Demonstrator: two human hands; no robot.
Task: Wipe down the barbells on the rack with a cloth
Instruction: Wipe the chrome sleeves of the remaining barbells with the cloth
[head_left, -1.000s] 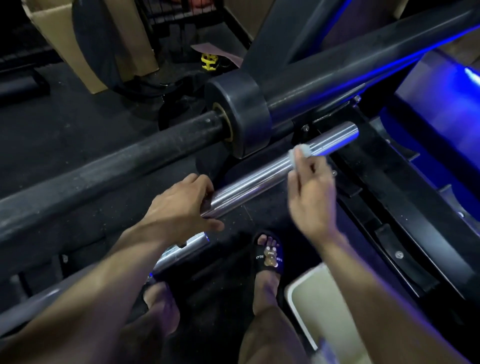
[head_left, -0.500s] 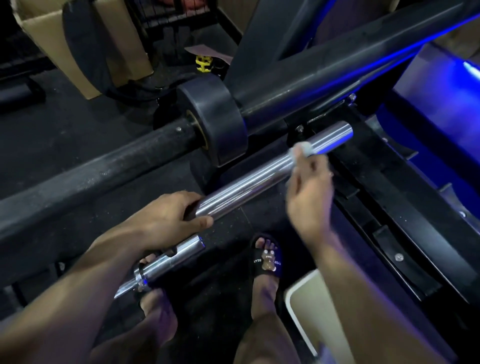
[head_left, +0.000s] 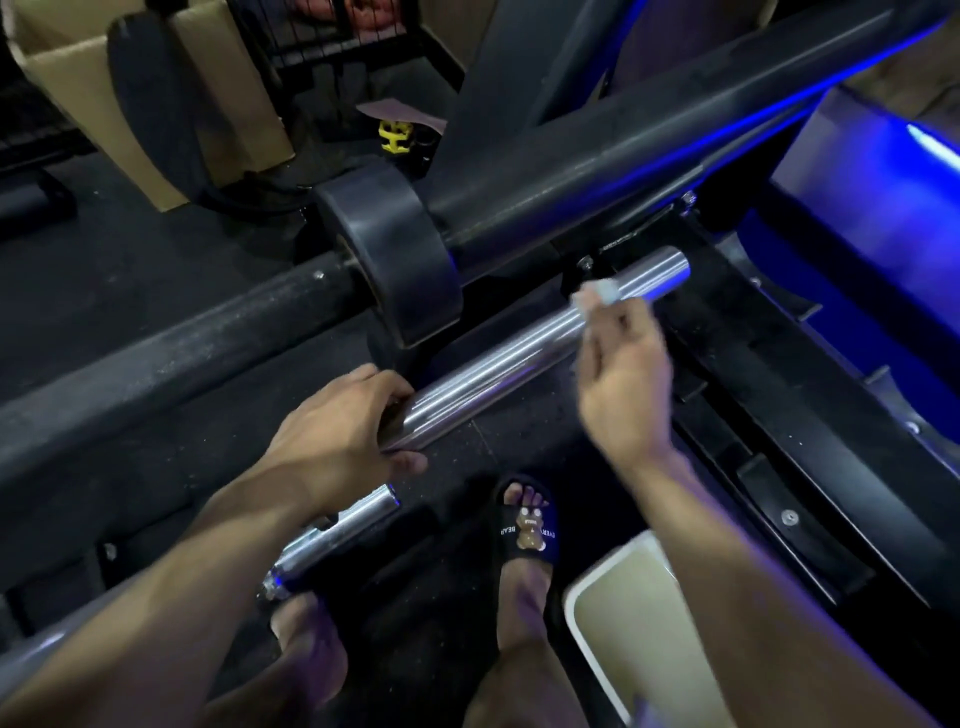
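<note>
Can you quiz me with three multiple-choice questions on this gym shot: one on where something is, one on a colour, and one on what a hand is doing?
1. Where is the small cloth?
A. on the floor by the sandal
B. against the chrome bar sleeve near its far end
C. draped over the black bumper plate

2. What colour is the small clip lying on the floor behind the rack?
A. yellow
B. red
C. green

3. What is the left hand doing?
A. hanging free
B. resting flat on the black bar
C. gripping the chrome bar sleeve

Answers:
1. B: the right hand pinches the cloth on the chrome bar sleeve, just short of its end.
2. A: the clip is plainly yellow.
3. C: its fingers and thumb curl round the sleeve's near part.
</note>
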